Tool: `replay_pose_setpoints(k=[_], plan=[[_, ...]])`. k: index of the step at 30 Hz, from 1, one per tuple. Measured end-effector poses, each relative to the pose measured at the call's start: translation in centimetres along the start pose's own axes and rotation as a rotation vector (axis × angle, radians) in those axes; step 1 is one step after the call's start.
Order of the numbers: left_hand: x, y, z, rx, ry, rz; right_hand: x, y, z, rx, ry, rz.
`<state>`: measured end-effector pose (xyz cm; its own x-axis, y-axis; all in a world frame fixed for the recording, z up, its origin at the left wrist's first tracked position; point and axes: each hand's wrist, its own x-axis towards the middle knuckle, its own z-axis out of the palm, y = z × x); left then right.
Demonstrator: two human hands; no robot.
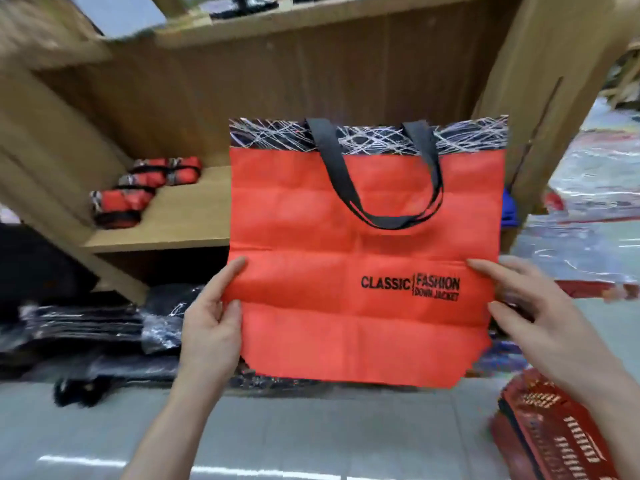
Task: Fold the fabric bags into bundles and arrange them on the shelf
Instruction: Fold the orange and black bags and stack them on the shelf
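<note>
Two hands hold one red fabric bag [311, 220] spread flat and upright in front of the wooden shelf [180, 216]. The left hand [214, 317] pinches its left edge with the thumb on the front side, and the right hand [530, 306], a little blurred, grips the right edge in a similar way. Its black handles [332, 161] hang down over the front, several folded red bundles [114, 206] lie on the shelf board at the left, well apart from the bag, and dark wrapped packs [86, 327] lie on the floor below.
</note>
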<state>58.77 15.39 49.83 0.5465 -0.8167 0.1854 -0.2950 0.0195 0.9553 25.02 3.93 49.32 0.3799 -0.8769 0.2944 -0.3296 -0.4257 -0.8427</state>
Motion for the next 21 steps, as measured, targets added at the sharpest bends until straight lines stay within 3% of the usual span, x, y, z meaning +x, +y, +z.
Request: replay_pose_setpoints(k=[3,5,9,14,19,21], plan=[[1.5,-0.3,-3.2,0.092,0.048,0.022,3.7,-1.9,3.4,0.096,-0.051,-0.059],[2.9,-0.8,-5.4,0.172,0.112,0.020,6.4,-2.7,6.0,-0.007,-0.035,-0.113],[6.4,-2.5,-9.5,0.284,0.227,0.011,11.7,-3.9,12.2,-0.012,-0.061,-0.038],[13.8,-5.6,-13.7,0.432,0.312,0.133,17.2,-5.4,20.8,-0.059,0.105,-0.059],[22.2,-9.3,-17.9,0.617,0.263,0.246,21.9,-5.4,28.4,-0.049,0.324,-0.025],[24.5,-11.0,-19.2,0.705,0.107,0.282,23.2,-5.3,30.8,-0.049,0.364,0.016]])
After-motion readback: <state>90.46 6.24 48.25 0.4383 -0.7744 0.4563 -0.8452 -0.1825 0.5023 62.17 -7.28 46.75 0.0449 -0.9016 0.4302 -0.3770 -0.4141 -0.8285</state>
